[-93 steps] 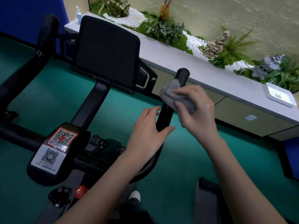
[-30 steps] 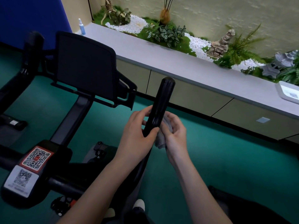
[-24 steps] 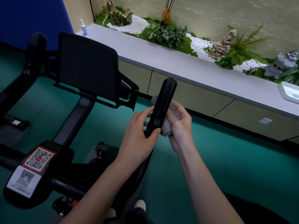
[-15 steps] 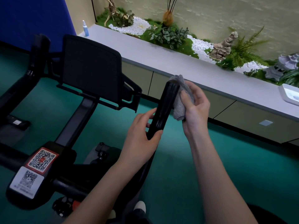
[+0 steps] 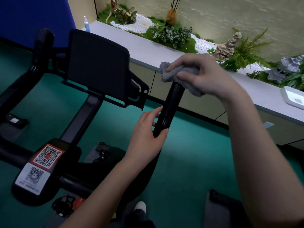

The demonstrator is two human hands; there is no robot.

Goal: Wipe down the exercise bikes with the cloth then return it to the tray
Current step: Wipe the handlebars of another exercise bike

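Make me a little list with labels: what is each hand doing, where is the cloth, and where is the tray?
left hand: grips the bar low down
right hand: holds the cloth over the bar's top end
cloth: grey, bunched, covering the bar's tip
tray: white, on the counter at far right, away from the cloth
task: wiping under way; cloth not yet returned

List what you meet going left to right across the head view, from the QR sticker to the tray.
red QR sticker → black screen panel → left hand gripping the handlebar → right hand holding the grey cloth → white tray
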